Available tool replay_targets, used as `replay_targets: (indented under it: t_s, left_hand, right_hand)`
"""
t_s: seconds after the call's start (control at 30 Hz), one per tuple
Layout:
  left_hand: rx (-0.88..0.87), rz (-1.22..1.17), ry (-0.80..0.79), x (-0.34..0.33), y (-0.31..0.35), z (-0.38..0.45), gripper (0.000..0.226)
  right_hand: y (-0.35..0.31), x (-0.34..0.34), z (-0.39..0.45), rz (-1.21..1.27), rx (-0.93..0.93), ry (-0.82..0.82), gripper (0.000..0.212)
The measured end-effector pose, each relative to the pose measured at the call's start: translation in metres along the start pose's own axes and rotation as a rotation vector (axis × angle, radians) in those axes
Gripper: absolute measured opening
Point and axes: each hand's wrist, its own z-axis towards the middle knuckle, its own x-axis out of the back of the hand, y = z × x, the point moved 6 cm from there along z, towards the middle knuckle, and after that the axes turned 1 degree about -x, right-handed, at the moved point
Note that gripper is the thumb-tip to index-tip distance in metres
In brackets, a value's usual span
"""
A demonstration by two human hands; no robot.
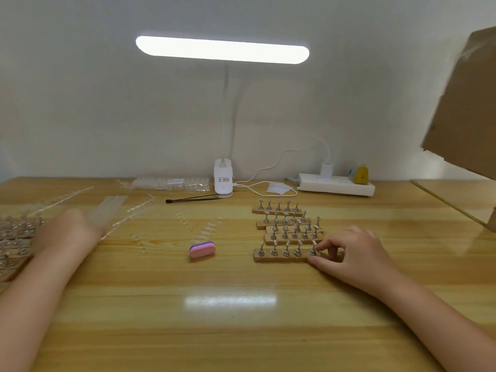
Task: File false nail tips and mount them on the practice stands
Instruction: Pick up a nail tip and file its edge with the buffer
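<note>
Several wooden practice stands with metal pegs lie in rows right of centre. My right hand (351,253) grips the right end of the nearest practice stand (281,258), with the thumb at its front corner and a fingertip on the rightmost peg (312,250). A pink and purple file block (201,249) lies to the left of that stand. Loose clear nail tips (209,228) sit in short rows behind the block. My left hand (67,232) is blurred at the far left, beside a pile of more stands (16,238). Its fingers are hidden.
Clear plastic strips (108,210) lie behind my left hand. At the back stand a bag of nail tips (171,183), black tweezers (193,198), a white lamp base (223,181) and a power strip (335,187). A cardboard box (461,103) overhangs the right edge.
</note>
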Motion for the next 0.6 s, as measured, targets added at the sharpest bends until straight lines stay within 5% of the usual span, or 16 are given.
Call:
replay_targets:
  t_s: [0.1,0.23,0.33,0.43,0.53,0.6]
  left_hand:
    - [0.067,-0.098,0.061,0.003,-0.003,0.002,0.061]
    - [0.029,-0.272,0.252,0.027,0.009,-0.010,0.057]
    - [-0.295,-0.465,0.420,0.064,0.045,-0.037,0.054]
    - [-0.693,-0.690,0.335,0.093,0.102,-0.087,0.051]
    - [-0.932,-0.754,0.208,0.097,0.147,-0.147,0.051]
    - [-1.099,-0.647,0.177,0.088,0.166,-0.180,0.051]
  right_hand:
    - [-0.001,0.000,0.001,-0.034,-0.013,-0.004,0.038]
    - [-0.004,0.001,-0.001,-0.029,-0.052,0.021,0.037]
    - [-0.010,-0.002,-0.001,-0.061,-0.064,0.015,0.034]
    - [-0.016,0.002,-0.002,-0.067,-0.041,0.082,0.034]
    - [-0.021,0.016,-0.006,0.555,-0.138,0.171,0.050]
    - [-0.031,0.013,-0.005,1.017,-0.208,0.053,0.060]
